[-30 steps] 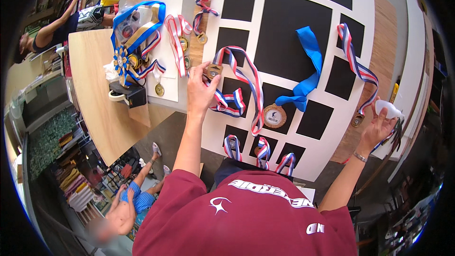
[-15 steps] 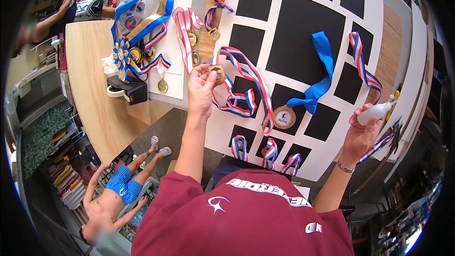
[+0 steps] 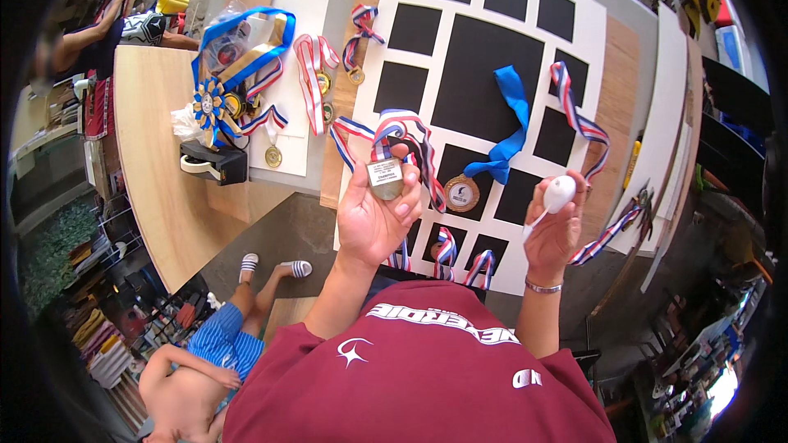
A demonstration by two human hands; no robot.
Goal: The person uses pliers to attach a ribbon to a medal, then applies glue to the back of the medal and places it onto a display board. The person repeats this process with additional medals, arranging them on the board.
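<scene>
My left hand (image 3: 368,217) grips a medal (image 3: 386,180) between thumb and fingers, its flat back with a printed label turned up. The medal's red, white and blue ribbon (image 3: 417,133) trails over a white mat board (image 3: 368,133) with black rectangular panels. To the right, my right hand (image 3: 555,234) is closed around a small white squeeze bottle (image 3: 561,191), its thin nozzle pointing down and left. Between the hands, a round bronze-coloured medal (image 3: 462,194) on a blue ribbon (image 3: 510,115) lies on the board. A striped ribbon (image 3: 584,126) lies beyond my right hand.
Medals, ribbons and a blue-gold rosette (image 3: 211,102) lie at the left, beside a black tape dispenser (image 3: 215,162). Several striped ribbons (image 3: 446,248) lie along the board's near edge. Pliers (image 3: 645,212) rest at the right. A person in blue shorts (image 3: 227,341) is at lower left.
My left hand has moved right and closer to me, and the medal's labelled back now shows. My right hand has come left, tipping the bottle's nozzle downward. The person at lower left has shifted posture.
</scene>
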